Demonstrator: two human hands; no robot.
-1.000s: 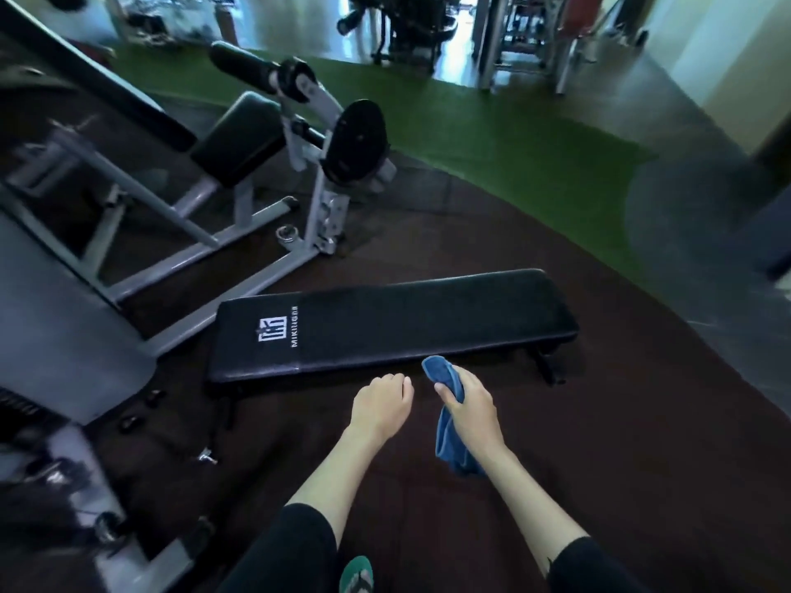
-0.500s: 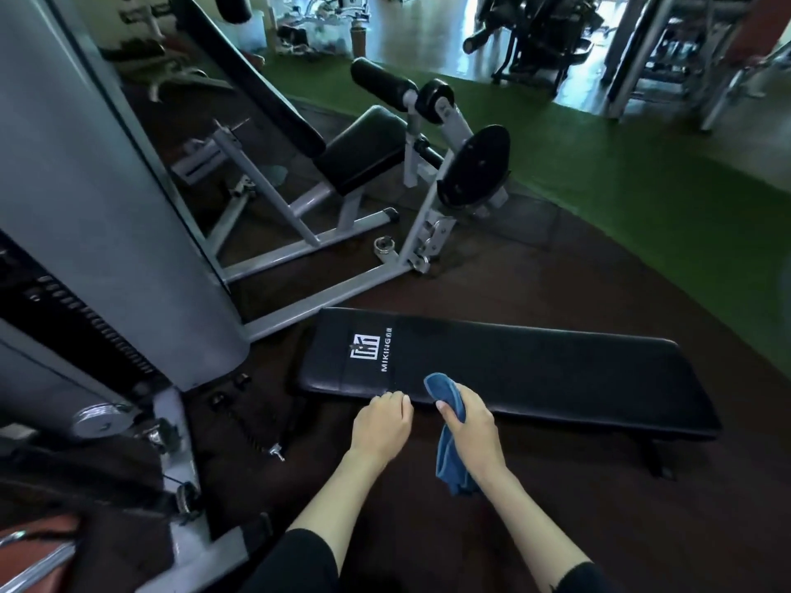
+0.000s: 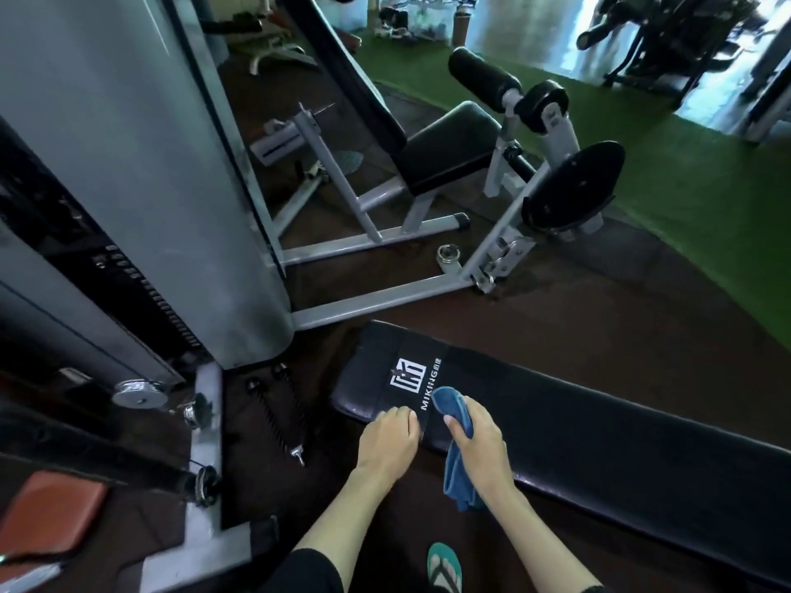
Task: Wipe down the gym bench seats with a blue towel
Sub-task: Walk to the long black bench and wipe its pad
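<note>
A long flat black bench (image 3: 599, 434) with a white logo near its left end lies low across the floor in front of me. My right hand (image 3: 477, 447) grips a blue towel (image 3: 453, 421), which sits bunched on the bench's near edge beside the logo and hangs down below my palm. My left hand (image 3: 387, 442) rests palm down at the bench's near left edge, fingers curled together and holding nothing. A second padded black seat (image 3: 445, 149) belongs to the grey-framed machine behind the bench.
A tall grey weight-stack housing (image 3: 141, 164) stands close on the left, with its base frame (image 3: 205, 464) and a cable handle (image 3: 282, 417) on the dark floor. The machine's grey floor tubes (image 3: 376, 299) run just behind the bench. Green turf (image 3: 685, 199) lies far right.
My view has swung left and moved closer, so the bench's logo end now lies under my hands. Both hands have reached from short of the bench onto its near edge.
</note>
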